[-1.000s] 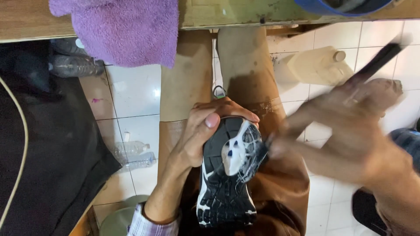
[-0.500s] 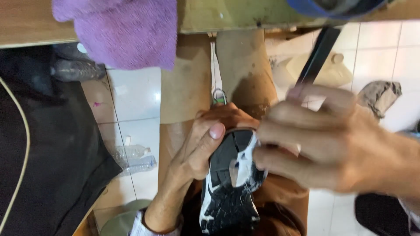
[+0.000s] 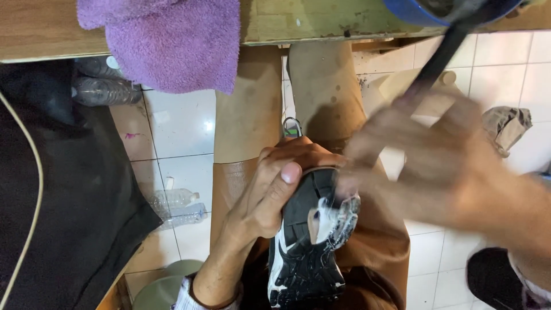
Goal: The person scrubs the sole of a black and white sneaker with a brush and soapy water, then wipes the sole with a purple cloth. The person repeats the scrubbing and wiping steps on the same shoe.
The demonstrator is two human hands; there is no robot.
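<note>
Resting sole-up on the person's lap, one shoe [image 3: 307, 235] shows a black tread with white patches and a wet sheen near the toe. The left hand [image 3: 275, 192] has its grip clamped around the toe end. The blurred right hand [image 3: 436, 166] closes its grip on a dark-handled brush [image 3: 442, 54], whose head meets the sole. A blue bowl [image 3: 413, 10] sits at the surface's edge; its contents are hidden. One purple towel [image 3: 172, 40] hangs there. Two clear plastic bottles [image 3: 175, 205] lie on the floor.
</note>
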